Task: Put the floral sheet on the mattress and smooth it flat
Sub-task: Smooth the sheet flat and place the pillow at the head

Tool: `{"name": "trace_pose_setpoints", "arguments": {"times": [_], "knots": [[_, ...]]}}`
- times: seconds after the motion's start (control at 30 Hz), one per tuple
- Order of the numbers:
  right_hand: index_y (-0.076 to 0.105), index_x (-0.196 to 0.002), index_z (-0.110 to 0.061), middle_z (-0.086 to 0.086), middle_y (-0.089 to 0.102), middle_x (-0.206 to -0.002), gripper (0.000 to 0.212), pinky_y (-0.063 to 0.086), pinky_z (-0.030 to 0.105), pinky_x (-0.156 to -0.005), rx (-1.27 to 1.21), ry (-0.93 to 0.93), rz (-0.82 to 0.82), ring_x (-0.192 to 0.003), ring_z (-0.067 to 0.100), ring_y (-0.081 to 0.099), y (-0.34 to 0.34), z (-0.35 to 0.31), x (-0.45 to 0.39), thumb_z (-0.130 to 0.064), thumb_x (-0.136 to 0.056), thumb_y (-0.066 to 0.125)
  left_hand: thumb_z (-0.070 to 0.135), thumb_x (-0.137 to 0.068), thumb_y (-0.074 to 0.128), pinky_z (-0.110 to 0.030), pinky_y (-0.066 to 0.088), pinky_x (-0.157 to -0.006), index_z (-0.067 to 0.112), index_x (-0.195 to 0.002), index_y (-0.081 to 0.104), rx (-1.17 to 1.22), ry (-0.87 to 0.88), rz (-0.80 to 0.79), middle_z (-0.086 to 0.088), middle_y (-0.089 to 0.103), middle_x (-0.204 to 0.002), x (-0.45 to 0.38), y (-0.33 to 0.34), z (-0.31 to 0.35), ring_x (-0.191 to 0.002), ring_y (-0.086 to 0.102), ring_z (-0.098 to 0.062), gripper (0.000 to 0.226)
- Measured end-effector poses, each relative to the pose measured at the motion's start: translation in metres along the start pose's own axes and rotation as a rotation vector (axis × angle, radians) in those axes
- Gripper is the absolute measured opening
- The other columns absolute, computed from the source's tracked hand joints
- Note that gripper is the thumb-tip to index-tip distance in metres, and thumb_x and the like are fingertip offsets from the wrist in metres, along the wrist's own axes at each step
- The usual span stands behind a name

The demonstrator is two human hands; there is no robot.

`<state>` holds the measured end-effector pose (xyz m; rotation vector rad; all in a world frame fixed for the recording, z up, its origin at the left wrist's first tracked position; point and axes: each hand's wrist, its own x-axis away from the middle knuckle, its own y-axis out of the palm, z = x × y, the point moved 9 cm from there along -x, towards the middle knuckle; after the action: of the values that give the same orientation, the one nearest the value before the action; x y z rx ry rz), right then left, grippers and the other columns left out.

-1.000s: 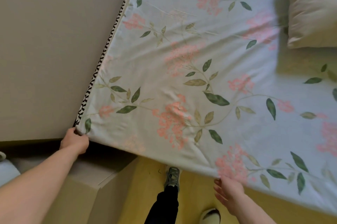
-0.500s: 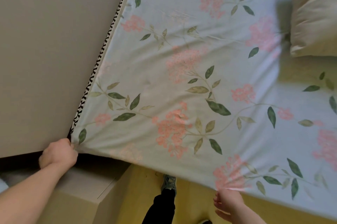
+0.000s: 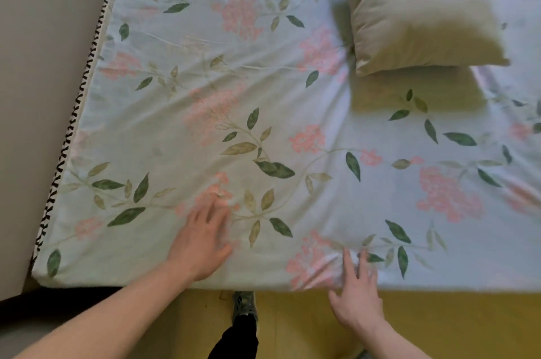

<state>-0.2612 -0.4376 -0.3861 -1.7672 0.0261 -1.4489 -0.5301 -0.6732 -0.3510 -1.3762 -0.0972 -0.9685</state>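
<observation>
1. We see the floral sheet (image 3: 263,113) spread over the mattress (image 3: 79,113), covering it up to the near edge and the near left corner; the mattress shows only as a black-and-white patterned strip along the left side, next to the wall (image 3: 44,66).
2. Our left hand (image 3: 205,238) lies palm down on the sheet near the front edge, its grip fully open with fingers straight and spread, holding nothing; the fingers are blurred.
3. Our right hand (image 3: 355,297) reaches over the front edge, fingers straight and slightly apart, fingertips touching the sheet where a few small creases gather; it grasps nothing.
4. A beige pillow (image 3: 421,7) rests on the sheet toward the far right, well apart from both hands.
5. Below the edge we see yellow floor (image 3: 439,326) and one shoe (image 3: 245,304).
</observation>
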Motion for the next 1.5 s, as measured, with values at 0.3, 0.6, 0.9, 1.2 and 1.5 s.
{"name": "trace_pose_setpoints", "arguments": {"times": [0.3, 0.6, 0.9, 1.2, 1.5], "knots": [[0.040, -0.154, -0.035, -0.007, 0.041, -0.159, 0.060, 0.048, 0.034, -0.107, -0.219, -0.115, -0.003, -0.137, 0.016, 0.049, -0.042, 0.065, 0.001, -0.039, -0.096, 0.056, 0.073, -0.085, 0.056, -0.073, 0.015, -0.118, 0.039, -0.159, -0.015, -0.155, 0.074, -0.265, -0.001, -0.040, -0.162, -0.025, 0.089, 0.211, -0.150, -0.030, -0.042, 0.109], [0.008, -0.163, -0.028, 0.007, -0.007, -0.171, 0.083, 0.013, 0.039, -0.127, -0.218, 0.035, 0.074, -0.157, 0.031, 0.005, -0.117, 0.276, -0.069, -0.032, -0.095, 0.055, 0.060, -0.080, 0.069, -0.047, 0.035, -0.118, 0.023, -0.151, 0.033, -0.296, -0.055, -0.391, -0.015, 0.027, -0.155, -0.017, 0.118, 0.279, -0.144, 0.032, -0.040, 0.088], [0.031, -0.158, -0.030, -0.012, 0.019, -0.168, 0.067, 0.035, 0.029, -0.116, -0.260, -0.181, -0.007, -0.150, 0.015, 0.033, -0.110, 0.381, -0.061, -0.030, -0.096, 0.055, 0.067, -0.082, 0.069, -0.057, 0.018, -0.122, 0.025, -0.162, -0.014, -0.195, -0.071, -0.236, -0.015, -0.013, -0.168, -0.081, 0.145, 0.514, -0.151, 0.002, -0.054, 0.123], [0.004, -0.164, -0.032, 0.006, -0.011, -0.171, 0.091, 0.022, 0.040, -0.124, -0.324, 0.119, 0.099, -0.157, 0.032, 0.008, -0.188, 0.568, -0.149, -0.039, -0.092, 0.059, 0.064, -0.070, 0.083, -0.070, 0.034, -0.110, 0.029, -0.157, -0.028, -0.180, -0.183, -0.154, -0.013, -0.037, -0.162, -0.082, 0.205, 0.586, -0.149, -0.011, -0.057, 0.145], [-0.005, -0.163, -0.035, 0.007, -0.020, -0.169, 0.099, 0.032, 0.039, -0.119, -0.251, 0.052, -0.185, -0.155, 0.037, 0.017, -0.177, 0.576, -0.166, -0.031, -0.086, 0.057, 0.064, -0.067, 0.086, -0.065, 0.038, -0.112, 0.028, -0.157, -0.028, -0.223, -0.214, -0.200, -0.014, -0.037, -0.162, -0.085, 0.205, 0.587, -0.149, -0.008, -0.059, 0.149]]}}
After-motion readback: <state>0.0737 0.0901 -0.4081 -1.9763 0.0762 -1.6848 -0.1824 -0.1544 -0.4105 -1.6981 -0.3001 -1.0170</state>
